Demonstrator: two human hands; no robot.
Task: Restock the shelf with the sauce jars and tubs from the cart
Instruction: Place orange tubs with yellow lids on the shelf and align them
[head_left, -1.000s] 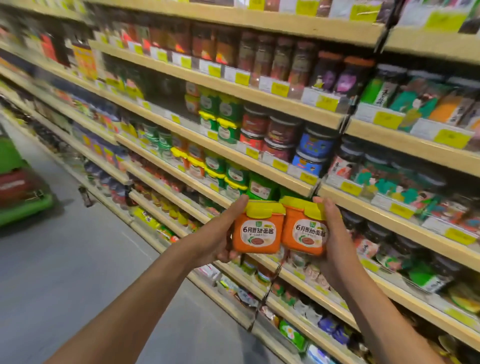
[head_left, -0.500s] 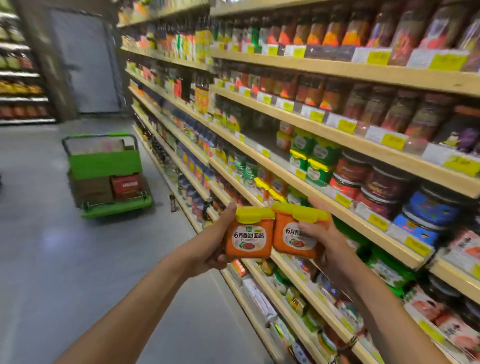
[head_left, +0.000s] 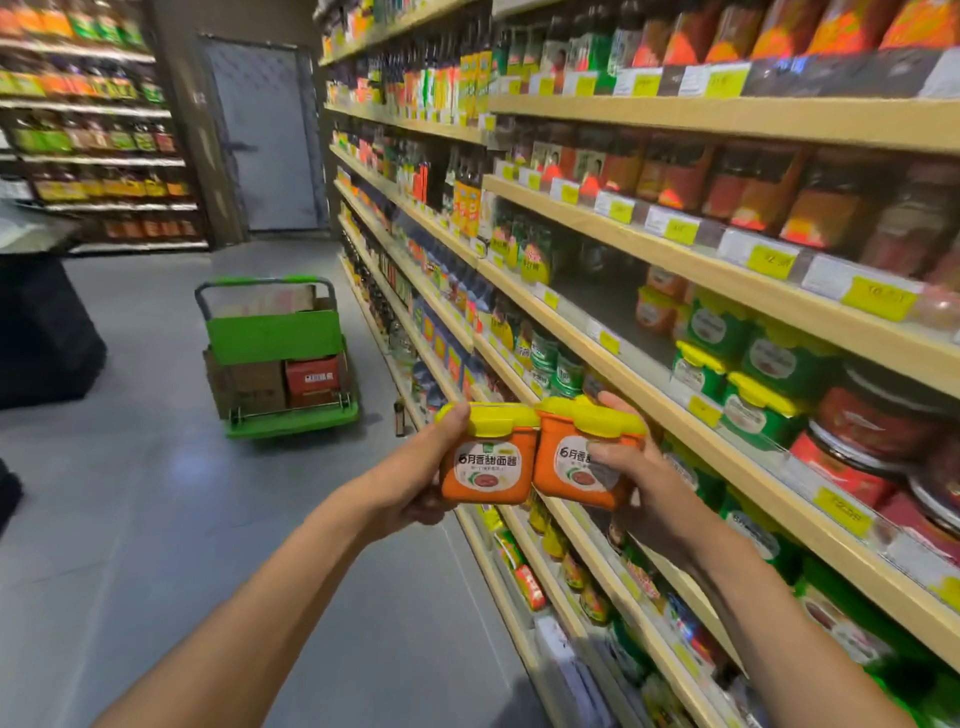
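I hold two orange sauce tubs with yellow lids side by side in front of the shelf. My left hand (head_left: 415, 473) grips the left tub (head_left: 488, 457), thumb on its lid. My right hand (head_left: 644, 478) grips the right tub (head_left: 576, 457), fingers over its lid and thumb across the label. The tubs touch each other. Behind them runs the wooden shelf (head_left: 613, 364), which has a gap beside two stacked orange tubs (head_left: 657, 301) and green tubs (head_left: 727, 353). The green cart (head_left: 275, 358) with cardboard boxes stands down the aisle to the left.
Shelves of jars and bottles fill the right side, with yellow price tags along the edges. A grey door (head_left: 265, 140) closes the aisle's far end. A dark counter (head_left: 36, 322) stands at the left. Grey floor lies between me and the cart.
The view has swung left along the aisle, bringing the cart and door into sight. Both tubs stay in my hands, now nearer the shelf gap with the orange tubs.
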